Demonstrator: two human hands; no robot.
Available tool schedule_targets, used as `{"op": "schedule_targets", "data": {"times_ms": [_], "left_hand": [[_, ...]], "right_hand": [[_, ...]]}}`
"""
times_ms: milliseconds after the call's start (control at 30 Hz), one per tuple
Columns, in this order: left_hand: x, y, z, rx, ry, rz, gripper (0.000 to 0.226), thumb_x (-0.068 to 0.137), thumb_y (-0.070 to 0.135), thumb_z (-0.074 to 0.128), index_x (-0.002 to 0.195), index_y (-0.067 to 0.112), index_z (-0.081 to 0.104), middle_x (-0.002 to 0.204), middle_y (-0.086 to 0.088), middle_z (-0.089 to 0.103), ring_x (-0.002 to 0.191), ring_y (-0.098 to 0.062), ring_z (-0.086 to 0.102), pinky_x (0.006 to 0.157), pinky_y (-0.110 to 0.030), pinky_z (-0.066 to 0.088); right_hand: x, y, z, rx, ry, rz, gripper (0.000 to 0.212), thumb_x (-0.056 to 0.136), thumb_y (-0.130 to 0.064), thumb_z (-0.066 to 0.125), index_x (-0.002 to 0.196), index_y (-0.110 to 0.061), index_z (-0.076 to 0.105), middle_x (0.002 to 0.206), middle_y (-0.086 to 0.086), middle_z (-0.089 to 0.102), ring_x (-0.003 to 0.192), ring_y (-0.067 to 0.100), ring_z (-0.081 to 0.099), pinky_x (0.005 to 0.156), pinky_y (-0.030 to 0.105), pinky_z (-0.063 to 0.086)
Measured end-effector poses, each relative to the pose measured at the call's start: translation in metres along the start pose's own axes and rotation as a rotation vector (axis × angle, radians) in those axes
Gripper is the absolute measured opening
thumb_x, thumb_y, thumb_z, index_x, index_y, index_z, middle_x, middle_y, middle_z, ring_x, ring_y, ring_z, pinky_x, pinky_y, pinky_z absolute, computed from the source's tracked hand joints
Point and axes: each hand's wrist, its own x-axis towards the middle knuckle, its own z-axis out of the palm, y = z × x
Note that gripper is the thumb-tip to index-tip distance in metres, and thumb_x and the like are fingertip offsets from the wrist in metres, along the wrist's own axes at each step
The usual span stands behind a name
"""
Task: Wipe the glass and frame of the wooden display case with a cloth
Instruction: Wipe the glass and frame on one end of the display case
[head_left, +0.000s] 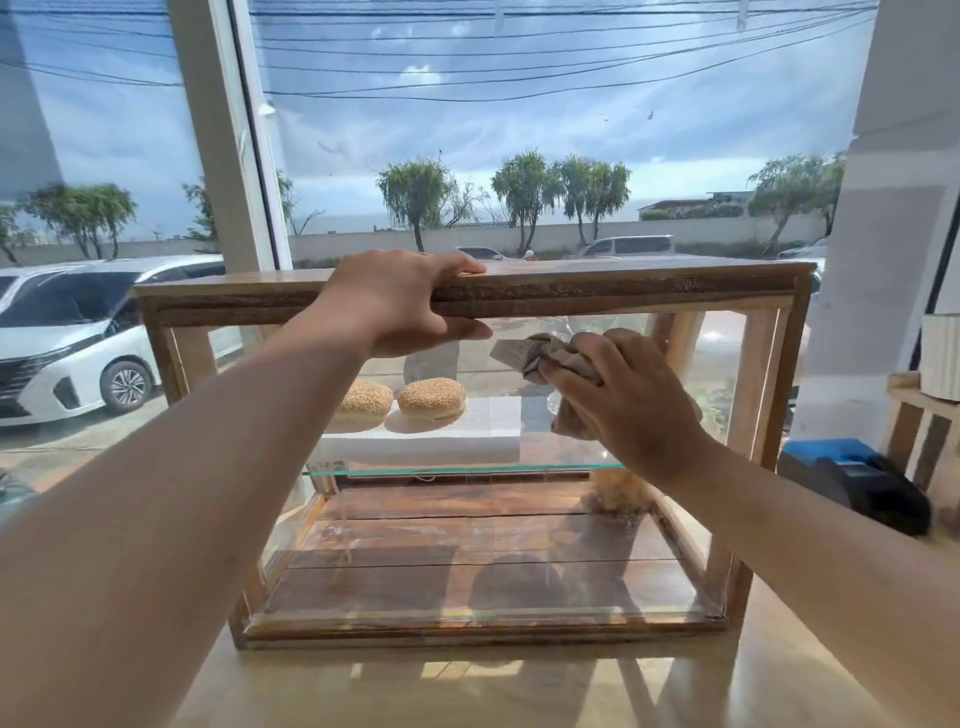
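Fingers (457, 267) of the left hand (400, 301) lie over the top board of the wooden display case (623, 291), thumb curled under the board's front edge: a grip on the frame, left of centre. The left forearm runs in from the lower left of the frame, nearly straight.

The right hand (628, 400) sits right of centre, back of the hand toward the camera. Its fingers (558, 371) curve over a bunched brown cloth (524, 353) and press it on the front glass (467, 545), high on the pane just under the top board. Cloth sticks out past the fingertips and below the palm. The right forearm enters from the lower right and covers part of the pane's right side.

The case stands on a pale tabletop (467, 691), centre frame, in front of a large window.

Inside the case:
- glass shelf (467, 470)
- white block (467, 431) on the shelf
- two seeded buns (431, 397) on the block; the left arm partly hides the left one

Right edge: a dark blue-and-black device (857, 483), beside a wooden stand (914, 415). Outside, left: a white car (78, 338).
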Motion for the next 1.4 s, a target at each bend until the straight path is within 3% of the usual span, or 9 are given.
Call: {"op": "schedule_targets", "data": {"times_ms": [233,300,400,500,567,833,1100,1200,1400], "left_hand": [[-0.001,0.0,-0.001,-0.016,-0.005,-0.013,0.072,0.068,0.09,0.042,0.133,0.059,0.034,0.113,0.011,0.065,0.099,-0.02,0.059,0.069,-0.031,0.041],[-0.001,0.0,-0.001,-0.012,0.0,-0.014,0.072,0.069,0.089,0.043,0.133,0.059,0.034,0.114,0.01,0.065,0.1,-0.021,0.059,0.07,-0.031,0.041],[-0.001,0.0,-0.001,-0.01,0.004,-0.013,0.072,0.069,0.089,0.043,0.134,0.059,0.034,0.115,0.009,0.065,0.101,-0.021,0.059,0.072,-0.032,0.041],[-0.001,0.0,-0.001,-0.013,0.008,-0.015,0.073,0.068,0.089,0.044,0.134,0.058,0.035,0.114,0.007,0.065,0.1,-0.022,0.059,0.07,-0.031,0.039],[-0.001,0.001,-0.001,-0.011,0.012,-0.01,0.072,0.069,0.089,0.043,0.133,0.058,0.035,0.113,0.008,0.065,0.098,-0.022,0.059,0.07,-0.031,0.039],[-0.002,0.001,-0.002,-0.014,0.004,-0.022,0.072,0.069,0.089,0.043,0.133,0.059,0.034,0.112,0.01,0.066,0.096,-0.019,0.059,0.068,-0.03,0.039],[0.0,-0.001,0.0,-0.002,-0.006,-0.031,0.074,0.065,0.093,0.039,0.132,0.061,0.032,0.114,0.009,0.065,0.098,-0.019,0.059,0.07,-0.031,0.039],[0.0,0.0,-0.001,-0.001,-0.01,-0.034,0.073,0.067,0.092,0.039,0.132,0.061,0.033,0.112,0.009,0.065,0.09,-0.016,0.054,0.07,-0.031,0.038],[-0.001,0.001,-0.001,-0.01,-0.018,-0.044,0.073,0.067,0.091,0.041,0.133,0.06,0.033,0.115,0.008,0.064,0.095,-0.018,0.057,0.069,-0.03,0.038]], "right_hand": [[-0.087,-0.068,0.02,0.117,-0.171,-0.155,0.025,0.084,-0.024,0.069,0.107,-0.023,0.059,0.112,0.005,0.059,0.093,0.027,0.055,0.075,0.038,0.051],[-0.112,-0.081,0.022,0.161,-0.165,-0.175,0.009,0.089,-0.021,0.066,0.095,-0.026,0.06,0.101,0.001,0.068,0.086,0.024,0.059,0.069,0.034,0.053],[-0.13,-0.084,0.017,0.166,-0.178,-0.217,0.023,0.075,-0.014,0.08,0.075,-0.028,0.063,0.089,-0.004,0.071,0.076,0.02,0.066,0.063,0.029,0.052],[-0.113,-0.058,0.003,0.081,-0.23,-0.242,0.024,0.08,-0.02,0.07,0.102,-0.025,0.063,0.108,0.002,0.062,0.09,0.024,0.061,0.078,0.035,0.049],[-0.079,-0.025,-0.002,0.049,-0.136,-0.094,0.031,0.087,-0.022,0.058,0.118,-0.021,0.057,0.114,0.008,0.057,0.095,0.03,0.055,0.083,0.039,0.046],[-0.029,-0.017,0.011,-0.021,0.023,0.115,0.035,0.085,-0.013,0.072,0.118,-0.012,0.059,0.116,0.017,0.056,0.1,0.036,0.05,0.085,0.046,0.045],[-0.131,-0.095,0.038,0.168,-0.079,-0.04,0.032,0.079,-0.027,0.069,0.109,-0.02,0.061,0.116,0.007,0.055,0.096,0.03,0.053,0.079,0.043,0.05],[-0.168,-0.102,0.036,0.196,-0.143,-0.106,0.034,0.084,-0.028,0.068,0.118,-0.024,0.065,0.119,0.003,0.058,0.103,0.026,0.055,0.092,0.039,0.047],[-0.193,-0.072,0.015,0.156,-0.212,-0.252,0.031,0.096,-0.013,0.057,0.124,-0.026,0.061,0.125,0.002,0.058,0.109,0.024,0.056,0.096,0.039,0.049]]}}
